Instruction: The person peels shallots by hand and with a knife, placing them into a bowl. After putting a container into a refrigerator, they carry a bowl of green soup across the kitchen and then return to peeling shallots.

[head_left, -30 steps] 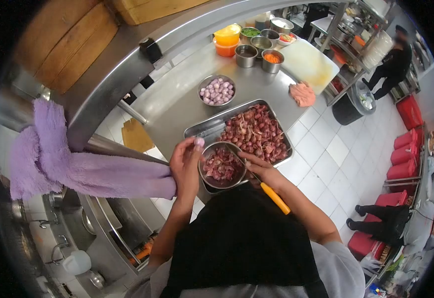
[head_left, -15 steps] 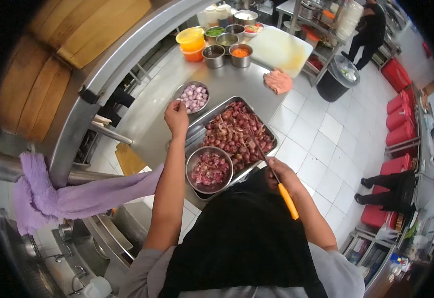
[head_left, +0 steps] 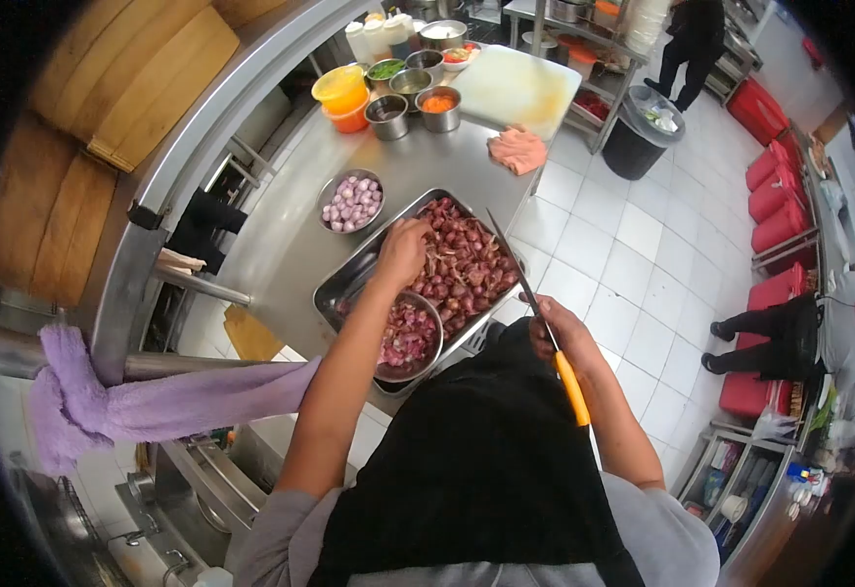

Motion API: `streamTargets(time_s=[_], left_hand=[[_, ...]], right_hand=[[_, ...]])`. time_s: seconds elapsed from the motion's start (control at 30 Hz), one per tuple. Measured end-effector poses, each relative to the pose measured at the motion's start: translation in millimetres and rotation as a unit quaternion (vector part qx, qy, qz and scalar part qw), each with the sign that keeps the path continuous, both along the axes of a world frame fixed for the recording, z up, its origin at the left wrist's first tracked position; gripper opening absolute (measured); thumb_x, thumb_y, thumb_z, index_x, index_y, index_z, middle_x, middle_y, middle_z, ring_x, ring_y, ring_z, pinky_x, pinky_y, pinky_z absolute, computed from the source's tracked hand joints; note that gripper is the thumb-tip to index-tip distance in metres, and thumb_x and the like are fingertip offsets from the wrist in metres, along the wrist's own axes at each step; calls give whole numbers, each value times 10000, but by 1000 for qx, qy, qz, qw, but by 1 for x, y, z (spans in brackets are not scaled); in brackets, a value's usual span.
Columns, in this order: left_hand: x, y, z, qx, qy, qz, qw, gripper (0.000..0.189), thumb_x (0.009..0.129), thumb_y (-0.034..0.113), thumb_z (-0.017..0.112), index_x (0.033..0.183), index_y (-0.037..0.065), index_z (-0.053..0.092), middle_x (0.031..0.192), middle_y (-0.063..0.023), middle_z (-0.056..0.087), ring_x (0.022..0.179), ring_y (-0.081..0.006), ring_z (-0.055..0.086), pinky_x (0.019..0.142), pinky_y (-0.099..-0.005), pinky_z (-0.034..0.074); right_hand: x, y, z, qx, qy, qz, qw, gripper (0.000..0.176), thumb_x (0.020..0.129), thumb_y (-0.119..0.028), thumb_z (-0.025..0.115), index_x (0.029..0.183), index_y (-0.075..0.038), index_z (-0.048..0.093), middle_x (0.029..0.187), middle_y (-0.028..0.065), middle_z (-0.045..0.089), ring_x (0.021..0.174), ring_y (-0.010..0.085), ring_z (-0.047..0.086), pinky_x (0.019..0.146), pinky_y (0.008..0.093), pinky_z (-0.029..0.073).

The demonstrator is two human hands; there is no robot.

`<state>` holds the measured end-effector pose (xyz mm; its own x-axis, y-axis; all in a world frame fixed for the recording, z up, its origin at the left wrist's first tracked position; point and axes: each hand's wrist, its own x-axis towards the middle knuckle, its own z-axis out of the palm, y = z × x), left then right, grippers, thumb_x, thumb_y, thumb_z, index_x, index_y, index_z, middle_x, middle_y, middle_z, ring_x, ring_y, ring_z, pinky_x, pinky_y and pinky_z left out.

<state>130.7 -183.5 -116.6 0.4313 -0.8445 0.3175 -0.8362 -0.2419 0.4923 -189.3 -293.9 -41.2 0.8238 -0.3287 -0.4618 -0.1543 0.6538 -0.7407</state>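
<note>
**Head view: left hand back in the tray for more shallots**

We see the left hand (head_left: 403, 249) resting on the heap of unpeeled shallots (head_left: 472, 256). Its fingers curl down into the heap, and we cannot tell whether they already pinch a bulb. Half a second ago this hand was over the far-left bowl of peeled shallots (head_left: 351, 203). A second ago it held a pale, peeled bulb above the bowl of skins (head_left: 408, 338). We judge that one bulb has been finished and dropped, and that the peeling is starting over on a fresh one.

The unpeeled shallots are reddish-brown, with dry skins and stringy roots. They fill the right part of the steel tray (head_left: 344, 284), and many are left. The tray lies in the middle of the surface (head_left: 281, 230). The bowl of skins sits at its near edge, partly under the left forearm.

The right hand (head_left: 560, 338) is to the right, off the near corner of the tray. It is closed around the knife (head_left: 570, 383), as it was before. The orange handle points back toward the body and the thin blade slants up toward the far side, above the tray.

The bowl of peeled shallots stands just beyond the tray's far-left corner, apart from it. Farther off are small steel pots (head_left: 388, 115), an orange cloth (head_left: 517, 149) and a white board (head_left: 516, 88).
</note>
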Motion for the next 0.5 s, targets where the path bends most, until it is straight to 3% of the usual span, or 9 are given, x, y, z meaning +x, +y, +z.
streamTargets(time_s=[0.07, 0.13, 0.23, 0.3, 0.4, 0.5], left_hand=[[4, -12, -5, 10, -18, -11, 1000, 245, 821, -4, 558, 1041, -10, 664, 1066, -173, 622, 1075, -353, 558, 976, -436, 433], [8, -17, -9, 82, -23, 65, 994, 236, 784, -10, 589, 1005, 7, 669, 1073, -184, 629, 1050, -374, 561, 947, -447, 446], [15, -19, -20, 124, -45, 75, 988, 224, 770, 14, 609, 986, 14, 666, 1052, -192, 625, 1037, -380, 563, 937, -452, 451], [10, -21, -9, 138, -56, 64, 987, 247, 792, 41, 611, 1030, 40, 676, 1044, -165, 615, 1053, -368, 549, 929, -452, 449], [-7, -27, 0, 40, -63, 15, 997, 292, 782, 56, 654, 1073, 34, 668, 1048, -162, 611, 1062, -365, 540, 946, -439, 446], [-24, -34, 0, 48, 24, -66, 996, 337, 768, 69, 696, 1100, 22, 660, 1061, -159, 597, 1072, -362, 531, 964, -432, 440]], right_hand=[[-2, 1, 1, -5, -4, -9, 1000, 457, 970, -423, 548, 1270, -80, 521, 698, -15, 420, 550, 79, 374, 475, 228, 299], [-5, 3, 6, -11, -3, -14, 1000, 452, 967, -413, 561, 1266, -78, 521, 695, -14, 421, 547, 78, 374, 473, 223, 300], [-10, 6, 5, -8, 2, -35, 999, 443, 966, -413, 562, 1258, -82, 525, 692, -15, 418, 539, 79, 366, 473, 223, 303], [-13, 4, 3, -10, 2, -36, 999, 440, 965, -417, 561, 1253, -85, 530, 693, -16, 418, 541, 79, 366, 474, 222, 305], [-17, 1, 4, 9, 7, -44, 999, 399, 972, -378, 559, 1247, -89, 538, 707, -10, 437, 560, 86, 389, 490, 225, 312], [-18, -1, 1, 21, 1, -48, 999, 365, 979, -335, 560, 1246, -88, 541, 722, -2, 457, 576, 95, 412, 504, 230, 319]])
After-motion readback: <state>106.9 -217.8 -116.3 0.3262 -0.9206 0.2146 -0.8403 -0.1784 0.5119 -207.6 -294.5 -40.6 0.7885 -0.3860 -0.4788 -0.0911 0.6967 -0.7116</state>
